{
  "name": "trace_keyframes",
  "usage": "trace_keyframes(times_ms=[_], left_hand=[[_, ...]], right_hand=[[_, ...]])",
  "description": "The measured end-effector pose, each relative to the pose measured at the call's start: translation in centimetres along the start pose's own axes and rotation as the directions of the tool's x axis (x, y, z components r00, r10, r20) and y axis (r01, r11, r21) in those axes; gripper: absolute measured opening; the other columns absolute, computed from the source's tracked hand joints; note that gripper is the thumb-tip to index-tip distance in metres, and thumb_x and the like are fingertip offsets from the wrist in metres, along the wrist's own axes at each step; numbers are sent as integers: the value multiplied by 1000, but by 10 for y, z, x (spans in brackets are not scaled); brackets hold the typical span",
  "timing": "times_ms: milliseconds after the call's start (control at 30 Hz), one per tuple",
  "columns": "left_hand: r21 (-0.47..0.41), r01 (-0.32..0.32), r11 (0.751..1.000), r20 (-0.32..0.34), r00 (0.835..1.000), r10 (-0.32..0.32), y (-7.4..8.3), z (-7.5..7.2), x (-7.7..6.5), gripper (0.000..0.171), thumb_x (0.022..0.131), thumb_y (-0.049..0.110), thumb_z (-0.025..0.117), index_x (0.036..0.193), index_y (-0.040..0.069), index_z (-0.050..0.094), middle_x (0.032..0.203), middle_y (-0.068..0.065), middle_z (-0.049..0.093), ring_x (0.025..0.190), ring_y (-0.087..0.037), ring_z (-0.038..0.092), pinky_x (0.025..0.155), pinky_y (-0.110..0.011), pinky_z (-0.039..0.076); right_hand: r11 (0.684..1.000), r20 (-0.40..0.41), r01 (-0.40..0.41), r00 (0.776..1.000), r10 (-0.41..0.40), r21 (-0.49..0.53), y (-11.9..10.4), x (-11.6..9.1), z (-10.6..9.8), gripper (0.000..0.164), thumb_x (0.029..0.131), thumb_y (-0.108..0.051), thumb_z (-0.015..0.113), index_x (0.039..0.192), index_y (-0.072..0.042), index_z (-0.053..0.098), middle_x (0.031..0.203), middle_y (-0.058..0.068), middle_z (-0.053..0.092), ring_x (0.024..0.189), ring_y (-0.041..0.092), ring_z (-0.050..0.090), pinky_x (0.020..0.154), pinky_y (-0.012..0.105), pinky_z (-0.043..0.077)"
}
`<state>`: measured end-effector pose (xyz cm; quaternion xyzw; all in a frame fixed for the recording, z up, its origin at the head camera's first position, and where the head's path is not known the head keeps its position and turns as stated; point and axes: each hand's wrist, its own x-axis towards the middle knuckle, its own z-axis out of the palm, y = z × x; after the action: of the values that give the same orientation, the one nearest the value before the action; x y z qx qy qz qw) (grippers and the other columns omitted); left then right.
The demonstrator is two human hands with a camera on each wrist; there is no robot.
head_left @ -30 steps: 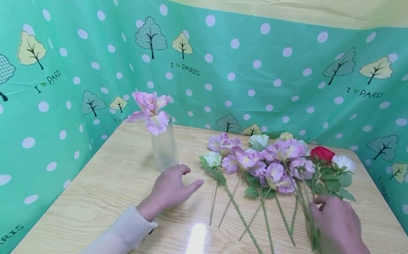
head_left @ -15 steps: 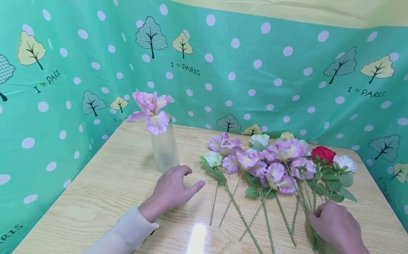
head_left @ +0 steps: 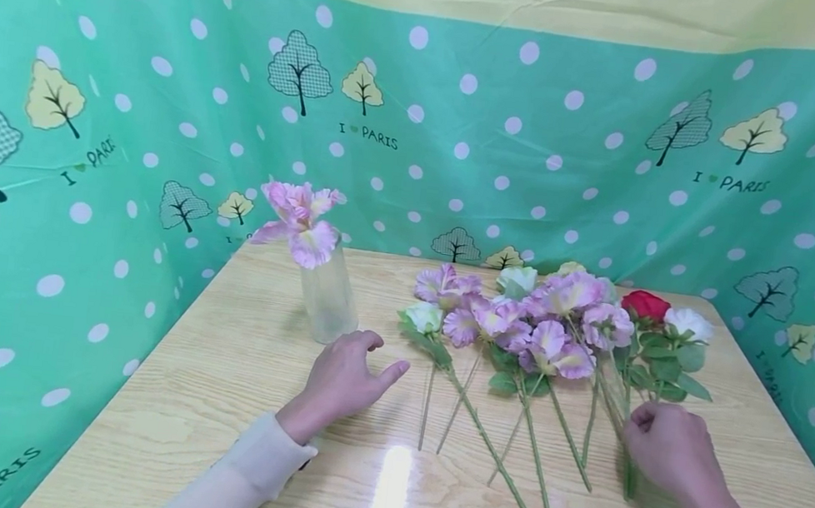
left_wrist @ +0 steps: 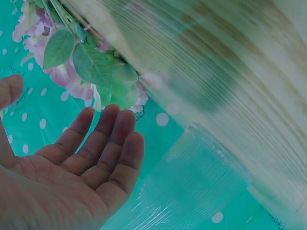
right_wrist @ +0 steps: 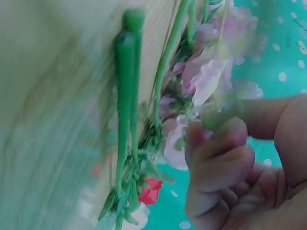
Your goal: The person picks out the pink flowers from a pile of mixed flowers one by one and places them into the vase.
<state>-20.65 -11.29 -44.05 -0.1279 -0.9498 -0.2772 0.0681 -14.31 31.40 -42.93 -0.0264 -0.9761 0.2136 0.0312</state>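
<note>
In the head view my left hand (head_left: 343,381) rests by the base of a clear ribbed vase (head_left: 330,300), its thumb and fingers spread apart. A pink-purple artificial iris (head_left: 301,225) leans over the rim of that vase. In the left wrist view the left palm (left_wrist: 67,177) holds nothing, and the vase (left_wrist: 192,177) lies just past the fingers. My right hand (head_left: 675,452) pinches a thin stem at the right of the flowers; it seems to belong to a purple iris (head_left: 608,325). In the right wrist view the curled right fingers (right_wrist: 220,167) partly hide the pinched stem.
Several purple irises (head_left: 494,318) and a pale green rose (head_left: 423,317) lie across the wooden table (head_left: 226,384). A red rose (head_left: 646,305) and a white rose (head_left: 688,324) lie at the right. A green dotted curtain (head_left: 464,151) surrounds the table.
My right hand has closed its fingers on the stem and shifted slightly. The right-hand purple iris has risen a little, and one stem end nearby has moved right. My left hand stays nearly still.
</note>
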Motion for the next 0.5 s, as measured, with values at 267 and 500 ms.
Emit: trace_keyframes(times_ms=[267,500], left_hand=[[-2,-1,1000,-6,1000,1,0,0,1,61,93,54,69,121,0,68,117,-16,71,108,-35,66,90,-50,53],[3,-8,1000,-5,1000,8,-1,0,1,61,93,55,68,121,0,68,118,-15,70,109,-34,66,90,-49,53]], right_hand=[[999,-174,25,984,-20,30,-6,-4,-1,17,89,-2,56,85,6,70,62,2,59,53,18,50,49,33,41],[999,-287,35,957,-29,14,-10,-6,-3,19,90,-3,61,94,14,68,69,9,65,57,20,55,51,34,43]])
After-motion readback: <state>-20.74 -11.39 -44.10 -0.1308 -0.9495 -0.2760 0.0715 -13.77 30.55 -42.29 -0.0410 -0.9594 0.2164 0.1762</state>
